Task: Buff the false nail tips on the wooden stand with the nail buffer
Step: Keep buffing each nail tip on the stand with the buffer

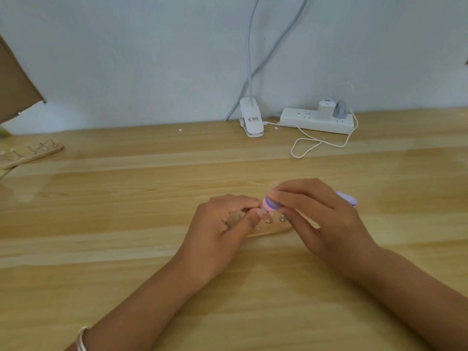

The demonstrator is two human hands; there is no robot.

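**Buffing a false nail tip at a pale wooden table**

A person's right hand (321, 219) grips a purple-and-pink nail buffer (271, 205), fingers curled over its top and thumb underneath. One end of the buffer sticks out to the right past the knuckles, and the other is set down on a false nail tip (268, 220). The tip stands on a small wooden stand (274, 231) at the near centre of the table (152, 188).

The left hand (222, 224) lies over the stand's left part with its fingers curled in. Thumb and forefinger pinch the nail tip just below the buffer's end. A bare metal holder (281, 218) stands on the stand just right of the tip, partly hidden by the right hand's fingers. A silver bangle (81, 338) circles the left wrist.

At the far left edge lies a second wooden stand (33, 154) with a row of holders, and brown cardboard (15, 82) is behind it. Against the far wall sit a white clip lamp (251, 120) and, to its right, a white power strip (316, 121) with plugs in it. A white cable (316, 144) loops on the table in front of the strip.
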